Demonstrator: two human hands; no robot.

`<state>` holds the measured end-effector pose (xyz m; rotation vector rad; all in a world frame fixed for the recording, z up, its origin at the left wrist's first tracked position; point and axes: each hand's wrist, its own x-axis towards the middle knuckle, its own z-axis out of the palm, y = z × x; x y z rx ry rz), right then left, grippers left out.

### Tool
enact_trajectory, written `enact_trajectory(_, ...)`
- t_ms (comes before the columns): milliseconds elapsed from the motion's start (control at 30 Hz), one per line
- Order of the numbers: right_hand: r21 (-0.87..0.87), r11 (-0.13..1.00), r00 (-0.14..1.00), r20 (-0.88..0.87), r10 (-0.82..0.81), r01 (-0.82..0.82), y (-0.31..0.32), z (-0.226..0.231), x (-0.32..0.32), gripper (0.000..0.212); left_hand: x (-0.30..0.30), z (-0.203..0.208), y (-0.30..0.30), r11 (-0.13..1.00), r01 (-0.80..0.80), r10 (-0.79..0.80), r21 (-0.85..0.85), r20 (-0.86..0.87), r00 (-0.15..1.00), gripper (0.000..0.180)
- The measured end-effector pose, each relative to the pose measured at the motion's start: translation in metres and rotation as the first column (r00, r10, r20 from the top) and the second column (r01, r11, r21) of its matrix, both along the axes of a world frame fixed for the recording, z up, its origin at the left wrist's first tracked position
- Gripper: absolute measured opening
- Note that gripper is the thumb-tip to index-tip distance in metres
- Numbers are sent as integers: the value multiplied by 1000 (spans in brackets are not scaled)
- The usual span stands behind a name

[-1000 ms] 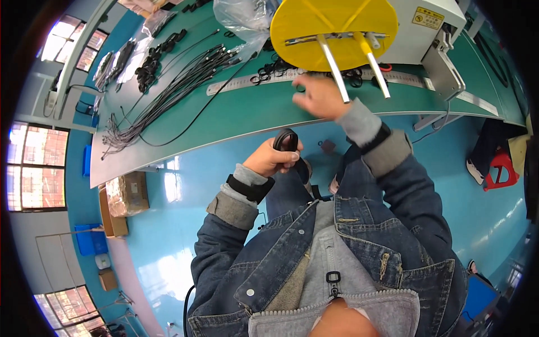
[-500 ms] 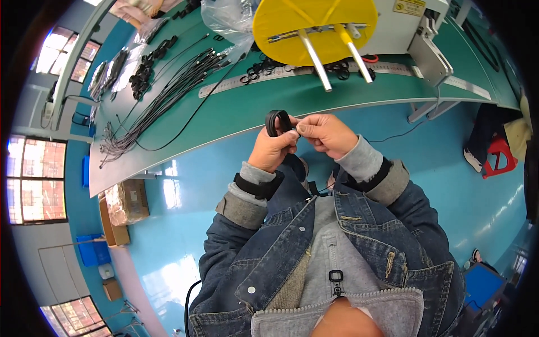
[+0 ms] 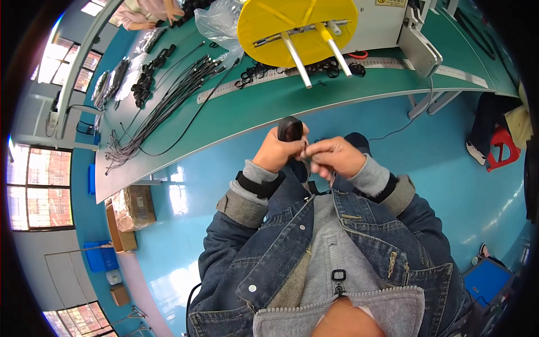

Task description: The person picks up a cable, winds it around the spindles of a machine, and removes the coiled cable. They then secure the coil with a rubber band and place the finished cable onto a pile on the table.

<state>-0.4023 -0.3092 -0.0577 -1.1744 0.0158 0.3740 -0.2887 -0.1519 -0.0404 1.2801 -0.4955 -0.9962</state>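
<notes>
A small coil of black cable (image 3: 289,128) is gripped upright in my left hand (image 3: 275,150), whose fingers and thumb are closed round its lower part. Close beside it, my right hand (image 3: 338,156) has thumb and forefinger pinched together at the near side of the coil. What sits in that pinch is too small and blurred to name. Both hands are in front of my body, just off the near edge of the green table (image 3: 224,132). On the table, a bundle of loose dark cables (image 3: 163,106) lies to the left.
A machine with a yellow disc (image 3: 281,22) and two metal rods (image 3: 296,60) stands at the back. Small black rings (image 3: 255,73) lie by a long steel ruler (image 3: 222,91). A person's hands (image 3: 174,12) are at the far left. A red stool (image 3: 501,151) stands right.
The coil has turned in my left hand and shows a different side. My right hand has moved slightly down and toward me. The view has shifted, and another person's hands now show more at the far left.
</notes>
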Motion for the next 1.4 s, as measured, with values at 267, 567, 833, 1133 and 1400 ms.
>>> enact_trajectory(267,-787,573,846,452,282,230,-30,58,28,56,-5,9,1,890,288,-318,355,30,947,27)
enact_trajectory(567,-584,756,735,645,211,296,-12,10,40,47,-9,3,4,988,124,-137,97,153,979,48)
enact_trajectory(833,101,935,932,-167,-322,341,-6,-48,11,12,10,1,32,930,-69,-147,-362,-535,832,44)
enact_trajectory(1133,27,927,868,-362,-340,375,-16,-100,-30,6,13,-27,63,996,10,31,84,-468,883,19)
enact_trajectory(1400,6,940,850,-429,-305,340,-11,-102,-22,6,196,68,109,848,-339,349,-407,-52,936,27)
